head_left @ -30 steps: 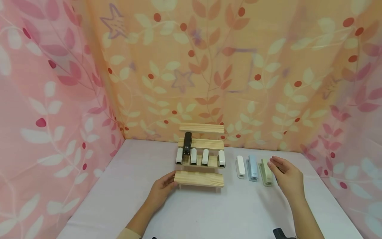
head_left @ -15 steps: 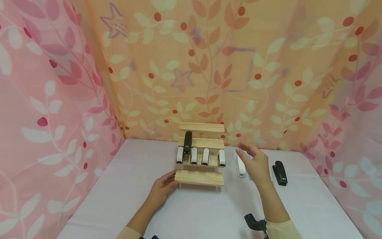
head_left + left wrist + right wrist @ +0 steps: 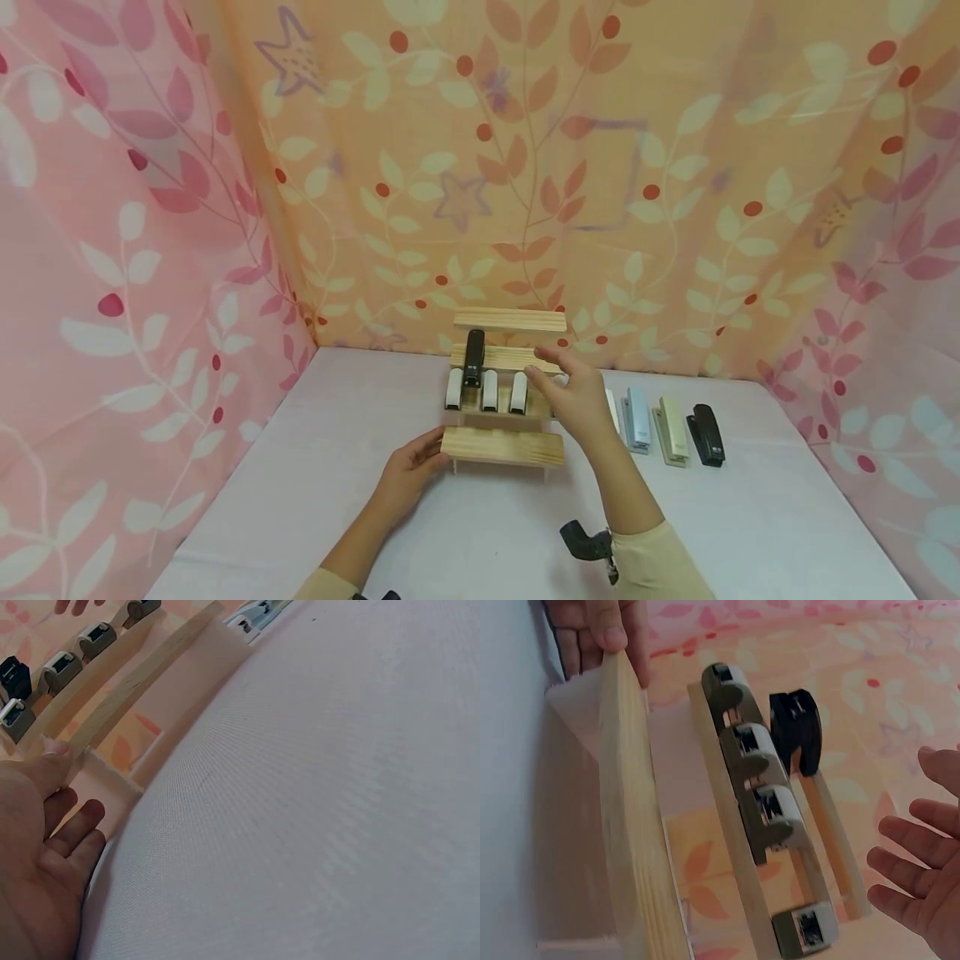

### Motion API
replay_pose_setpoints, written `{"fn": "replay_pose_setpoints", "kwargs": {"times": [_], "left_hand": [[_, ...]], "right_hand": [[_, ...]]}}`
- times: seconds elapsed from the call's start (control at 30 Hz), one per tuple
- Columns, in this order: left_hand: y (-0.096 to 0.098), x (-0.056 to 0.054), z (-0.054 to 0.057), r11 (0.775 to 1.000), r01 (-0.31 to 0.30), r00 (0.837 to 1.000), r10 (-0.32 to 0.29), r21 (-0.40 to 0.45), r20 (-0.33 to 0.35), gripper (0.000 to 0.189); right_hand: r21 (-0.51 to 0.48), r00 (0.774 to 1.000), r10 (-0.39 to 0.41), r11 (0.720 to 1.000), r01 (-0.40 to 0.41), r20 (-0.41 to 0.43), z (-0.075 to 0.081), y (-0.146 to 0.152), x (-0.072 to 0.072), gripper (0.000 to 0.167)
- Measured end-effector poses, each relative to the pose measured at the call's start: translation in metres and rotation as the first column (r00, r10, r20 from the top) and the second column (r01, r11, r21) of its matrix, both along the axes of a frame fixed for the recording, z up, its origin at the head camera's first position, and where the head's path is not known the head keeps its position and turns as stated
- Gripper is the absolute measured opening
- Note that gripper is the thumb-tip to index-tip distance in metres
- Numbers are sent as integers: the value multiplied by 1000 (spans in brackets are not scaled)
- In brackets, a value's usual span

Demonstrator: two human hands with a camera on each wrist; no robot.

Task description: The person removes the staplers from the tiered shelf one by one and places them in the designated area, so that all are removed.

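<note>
A tiered wooden display rack (image 3: 502, 446) stands on the table. My left hand (image 3: 408, 471) grips the left end of its lowest board, thumb on top, as the right wrist view also shows. White staplers (image 3: 490, 392), several of them, sit along the second tier with a gap before the rightmost one. A black stapler (image 3: 474, 358) lies at the left of the third tier. My right hand (image 3: 581, 404) hovers by the rack's right end, hiding most of the rightmost white stapler in the head view. In the right wrist view its fingers (image 3: 904, 864) are spread, holding nothing.
Right of the rack, a white stapler (image 3: 612, 408) partly hidden by my right hand, a light blue stapler (image 3: 637, 421), a pale green stapler (image 3: 672, 429) and a black stapler (image 3: 706, 435) lie in a row. Patterned curtains (image 3: 480, 167) enclose the table (image 3: 480, 533).
My right hand has moved left from beside the pale green stapler, past the blue and white ones, to the rack's right end. The left hand stays at the rack.
</note>
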State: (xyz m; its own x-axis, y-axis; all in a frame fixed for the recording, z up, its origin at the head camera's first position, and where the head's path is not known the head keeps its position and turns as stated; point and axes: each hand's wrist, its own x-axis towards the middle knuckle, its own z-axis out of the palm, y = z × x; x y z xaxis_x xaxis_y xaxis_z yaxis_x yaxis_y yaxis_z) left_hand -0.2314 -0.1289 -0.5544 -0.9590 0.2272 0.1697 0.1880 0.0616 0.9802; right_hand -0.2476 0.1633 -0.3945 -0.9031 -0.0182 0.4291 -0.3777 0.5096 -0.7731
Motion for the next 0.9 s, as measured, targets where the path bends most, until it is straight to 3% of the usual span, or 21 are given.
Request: {"fn": "replay_pose_setpoints", "kwargs": {"times": [0.43, 0.67, 0.9], "left_hand": [[-2, -2, -2, 1000, 1, 1000, -1, -18, -24, 56], [-2, -2, -2, 1000, 1, 1000, -1, -7, 5, 56], [-1, -3, -3, 1000, -8, 1000, 8, -17, -4, 54]], "right_hand": [[-20, 995, 61, 998, -60, 73, -7, -46, -10, 54], [83, 996, 25, 996, -33, 89, -16, -67, -20, 65], [89, 997, -4, 996, -3, 76, -21, -83, -25, 75]]}}
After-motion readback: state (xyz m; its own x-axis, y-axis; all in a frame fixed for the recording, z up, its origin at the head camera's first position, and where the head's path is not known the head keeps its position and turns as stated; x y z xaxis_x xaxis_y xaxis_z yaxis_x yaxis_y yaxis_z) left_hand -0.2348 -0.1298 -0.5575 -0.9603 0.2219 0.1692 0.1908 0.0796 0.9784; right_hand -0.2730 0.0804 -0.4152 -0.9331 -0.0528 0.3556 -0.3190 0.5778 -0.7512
